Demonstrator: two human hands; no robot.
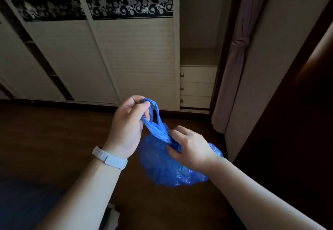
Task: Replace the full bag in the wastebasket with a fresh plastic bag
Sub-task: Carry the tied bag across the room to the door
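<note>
Head view. The person is holding a blue plastic bag [167, 168] in mid-air above a dark wooden floor [54, 139], in front of a sliding-door wardrobe [126, 58].

The left hand [128, 121], which is wearing a pale wristband [110, 157], is gripping the bag's handle loops [153, 111] with curled fingers and is lifting them up and to the left. The right hand [191, 147] is pinching the gathered neck of the bag between thumb and fingers, just where the twisted plastic is meeting the rounded body.

The stretched neck is forming the bag's long axis. It is running on a slant from the left hand, higher and farther from the camera, down to the right hand, lower and nearer. The body of the bag is bulging below and behind the right hand, hanging free and touching nothing else.

The swollen shape is suggesting that this is the full bag, and that the person is closing it at the neck; the contents are not showing through the plastic. Any tying or twisting would be turning on this slanted span between the two hands, with the right hand being the nearer to the load and the left hand controlling the free loops.

The wastebasket and a fresh bag are not appearing in the view.
</note>
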